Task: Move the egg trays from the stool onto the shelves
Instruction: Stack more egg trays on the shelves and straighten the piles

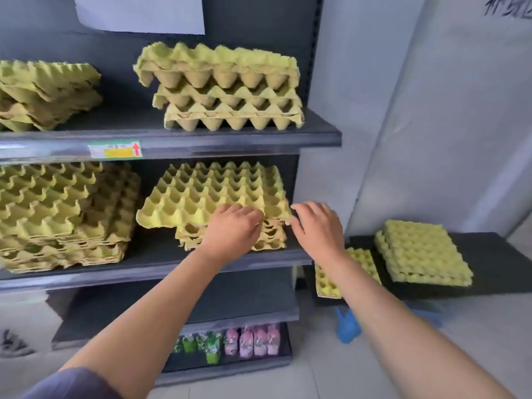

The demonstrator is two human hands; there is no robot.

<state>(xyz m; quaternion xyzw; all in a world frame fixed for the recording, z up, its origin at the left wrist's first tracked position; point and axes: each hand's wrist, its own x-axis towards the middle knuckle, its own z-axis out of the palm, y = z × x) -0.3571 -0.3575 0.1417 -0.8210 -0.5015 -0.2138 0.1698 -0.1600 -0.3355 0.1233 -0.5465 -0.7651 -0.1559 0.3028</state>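
Observation:
A yellow egg tray (213, 194) lies skewed on top of a short stack (270, 240) on the right side of the middle shelf (161, 263). My left hand (233, 228) rests on the tray's front edge, its fingers curled over it. My right hand (316, 226) is beside the tray's right front corner, with straight fingertips touching it. To the right, the black stool top (495, 269) holds a small pile of egg trays (426, 251). Another tray (362, 266) lies at its left end, partly hidden by my right forearm.
The top shelf (316, 133) carries two tray stacks (221, 90) (43, 93). A taller stack (63, 214) fills the middle shelf's left side. Green and pink bottles (230, 344) stand on the bottom shelf. A blue object (347, 326) sits on the floor under the stool, and a grey wall rises on the right.

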